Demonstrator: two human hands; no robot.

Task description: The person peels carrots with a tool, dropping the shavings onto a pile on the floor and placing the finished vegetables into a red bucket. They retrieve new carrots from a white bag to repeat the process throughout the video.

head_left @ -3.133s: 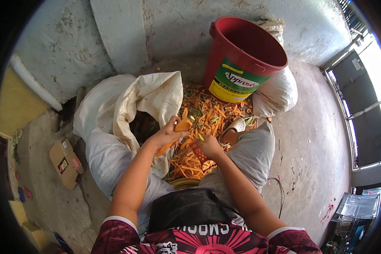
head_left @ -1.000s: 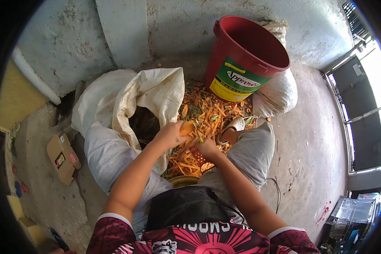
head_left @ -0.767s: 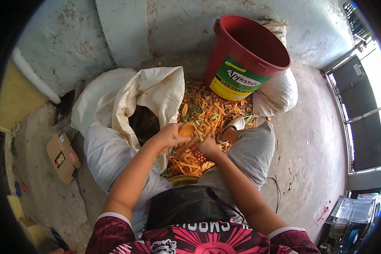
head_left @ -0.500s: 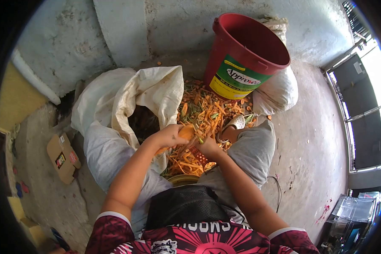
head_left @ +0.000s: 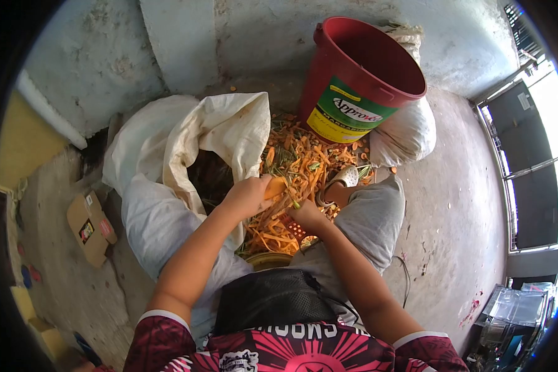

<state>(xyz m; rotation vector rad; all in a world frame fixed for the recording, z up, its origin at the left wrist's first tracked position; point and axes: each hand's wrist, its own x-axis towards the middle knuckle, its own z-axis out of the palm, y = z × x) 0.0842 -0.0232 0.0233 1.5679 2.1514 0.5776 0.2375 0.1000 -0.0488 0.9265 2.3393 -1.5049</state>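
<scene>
An orange carrot (head_left: pixel 275 187) sits in the left grip (head_left: pixel 249 197), whose fingers are clamped round it. Just beside it, the right grip (head_left: pixel 306 214) is curled at a small yellow-green tip (head_left: pixel 296 204); I cannot tell whether it is clamped on that. Orange peelings (head_left: pixel 313 162) lie beneath and beyond both grips. An open white sack (head_left: pixel 239 118) stands left of the left grip. Farther out, beyond the right grip, a red bucket's (head_left: pixel 319 77) green-and-yellow label (head_left: pixel 348 113) reads "Approved" and "Margarine". Nearest the wearer, the shirt's (head_left: pixel 316 356) white letters are partly cut off.
</scene>
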